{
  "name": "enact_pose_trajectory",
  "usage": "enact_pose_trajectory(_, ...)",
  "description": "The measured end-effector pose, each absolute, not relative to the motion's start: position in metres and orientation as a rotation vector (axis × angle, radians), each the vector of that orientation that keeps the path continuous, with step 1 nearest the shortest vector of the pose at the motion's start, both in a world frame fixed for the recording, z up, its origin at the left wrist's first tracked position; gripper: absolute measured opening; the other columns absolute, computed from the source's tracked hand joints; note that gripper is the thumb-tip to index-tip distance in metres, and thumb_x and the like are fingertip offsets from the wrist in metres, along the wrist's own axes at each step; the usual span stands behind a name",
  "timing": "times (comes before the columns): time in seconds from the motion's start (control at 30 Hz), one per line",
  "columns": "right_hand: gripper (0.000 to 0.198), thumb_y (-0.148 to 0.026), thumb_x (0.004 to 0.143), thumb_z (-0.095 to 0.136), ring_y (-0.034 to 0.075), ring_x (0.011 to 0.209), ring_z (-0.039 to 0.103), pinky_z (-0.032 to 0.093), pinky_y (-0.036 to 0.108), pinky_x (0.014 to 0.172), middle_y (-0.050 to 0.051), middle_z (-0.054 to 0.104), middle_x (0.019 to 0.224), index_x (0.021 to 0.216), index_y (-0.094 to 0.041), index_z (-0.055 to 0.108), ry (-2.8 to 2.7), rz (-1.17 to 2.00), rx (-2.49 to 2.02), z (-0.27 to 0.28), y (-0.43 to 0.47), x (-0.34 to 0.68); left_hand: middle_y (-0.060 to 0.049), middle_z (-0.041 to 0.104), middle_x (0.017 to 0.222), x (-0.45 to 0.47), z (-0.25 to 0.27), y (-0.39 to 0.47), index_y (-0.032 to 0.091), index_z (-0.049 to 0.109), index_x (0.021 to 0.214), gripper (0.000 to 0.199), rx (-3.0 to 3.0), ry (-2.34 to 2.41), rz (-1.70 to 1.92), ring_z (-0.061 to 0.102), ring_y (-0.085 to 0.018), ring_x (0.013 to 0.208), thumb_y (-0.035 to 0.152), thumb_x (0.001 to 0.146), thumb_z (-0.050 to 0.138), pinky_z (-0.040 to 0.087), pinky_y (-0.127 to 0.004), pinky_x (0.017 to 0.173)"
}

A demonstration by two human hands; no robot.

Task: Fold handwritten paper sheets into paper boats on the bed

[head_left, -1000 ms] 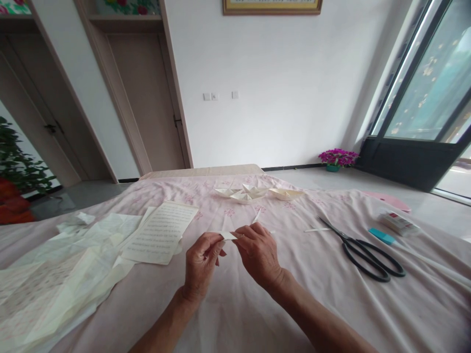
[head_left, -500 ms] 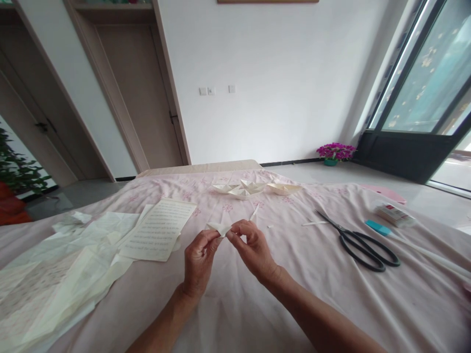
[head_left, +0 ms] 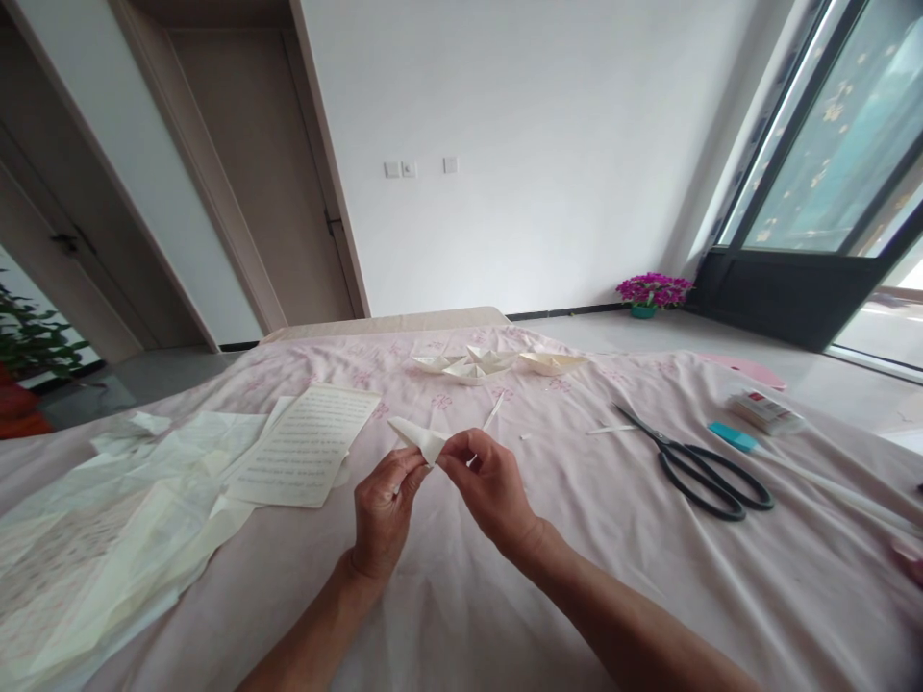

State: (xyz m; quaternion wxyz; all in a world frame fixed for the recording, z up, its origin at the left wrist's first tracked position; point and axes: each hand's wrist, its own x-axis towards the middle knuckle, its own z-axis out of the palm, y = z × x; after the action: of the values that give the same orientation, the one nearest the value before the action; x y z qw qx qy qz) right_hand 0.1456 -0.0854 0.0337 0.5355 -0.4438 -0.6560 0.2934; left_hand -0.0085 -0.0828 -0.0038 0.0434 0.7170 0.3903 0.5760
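Note:
A small folded piece of white paper (head_left: 419, 438) is held above the cloth between both hands. My left hand (head_left: 386, 495) pinches its lower left side, thumb and fingers closed. My right hand (head_left: 486, 481) grips its right edge with thumb and forefinger. One pointed flap of the paper sticks up to the left; the parts under the fingertips are hidden. Beyond the hands, several folded paper boats (head_left: 476, 365) stand close together, with another paper boat (head_left: 554, 363) at their right. A thin paper strip (head_left: 494, 411) lies just past my right hand.
Printed sheets (head_left: 307, 447) and crumpled thin paper (head_left: 165, 481) cover the left of the pink cloth. Black-handled scissors (head_left: 696, 466) lie at the right, near a blue-ended stick (head_left: 734, 436) and a small clear-wrapped box (head_left: 765, 411). A person's hand (head_left: 907, 560) shows at the right edge.
The folded paper has turned and opened somewhat, and its pointed flap now rises further to the left. Both hands stay closed on it. The whole view has shifted slightly.

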Motion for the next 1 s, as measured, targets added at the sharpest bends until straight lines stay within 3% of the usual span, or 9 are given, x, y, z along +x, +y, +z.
enact_pose_trajectory(0.1,0.010,-0.018,0.081,0.057,0.011,0.069,0.056,0.044,0.023,0.065,0.000,0.063,0.076,0.079,-0.020,0.067,-1.613,0.581,-0.959,0.030,-0.089,0.144,-0.004,0.069,0.094,-0.011,-0.008,-0.080,0.020,0.066,0.096,0.013,2.303,1.201,1.797,0.066,-0.016,0.087,0.017,0.086,0.059,0.053,-0.027,0.080)
enact_pose_trajectory(0.2,0.015,-0.016,0.081,0.053,0.013,0.074,0.059,0.047,0.024,0.069,0.001,0.065,0.082,0.085,-0.020,0.068,-1.629,0.666,-0.945,0.023,-0.086,0.145,-0.006,0.069,0.103,-0.014,-0.018,-0.072,0.021,0.064,0.105,0.020,2.419,1.257,1.731,0.065,-0.018,0.096,0.018,0.088,0.055,0.053,-0.030,0.086)
enact_pose_trajectory(0.4,0.018,-0.010,0.072,0.049,0.013,0.072,0.059,0.045,0.024,0.067,0.001,0.066,0.079,0.081,-0.018,0.063,-1.716,0.788,-1.201,-0.008,-0.061,0.165,-0.007,0.060,0.125,-0.010,-0.032,-0.055,0.023,0.053,0.126,0.034,2.608,1.236,1.114,0.054,-0.020,0.118,0.028,0.094,0.044,0.045,-0.037,0.100)
enact_pose_trajectory(0.6,0.016,-0.010,0.073,0.050,0.014,0.073,0.058,0.041,0.023,0.067,0.001,0.065,0.078,0.078,-0.019,0.064,-1.988,0.586,-1.383,-0.028,-0.045,0.190,-0.004,0.060,0.122,-0.004,-0.027,-0.052,0.026,0.053,0.125,0.035,2.795,1.199,0.640,0.053,-0.022,0.113,0.033,0.092,0.048,0.036,-0.046,0.104)
enact_pose_trajectory(0.77,0.027,-0.006,0.077,0.049,0.016,0.089,0.055,0.040,0.025,0.079,0.003,0.065,0.092,0.084,-0.022,0.069,-2.270,0.379,-1.310,-0.024,-0.043,0.202,-0.006,0.058,0.120,-0.006,-0.025,-0.056,0.030,0.057,0.121,0.032,2.857,1.359,0.552,0.051,-0.025,0.108,0.036,0.090,0.049,0.041,-0.044,0.090)
enact_pose_trajectory(1.0,0.023,-0.017,0.091,0.048,0.016,0.091,0.049,0.037,0.028,0.080,0.003,0.062,0.102,0.095,-0.025,0.069,-2.501,0.171,-1.168,-0.016,-0.048,0.210,-0.004,0.056,0.130,-0.025,-0.035,-0.053,0.028,0.050,0.131,0.040,2.848,1.170,0.585,0.048,-0.021,0.120,0.029,0.091,0.048,0.040,-0.040,0.099)
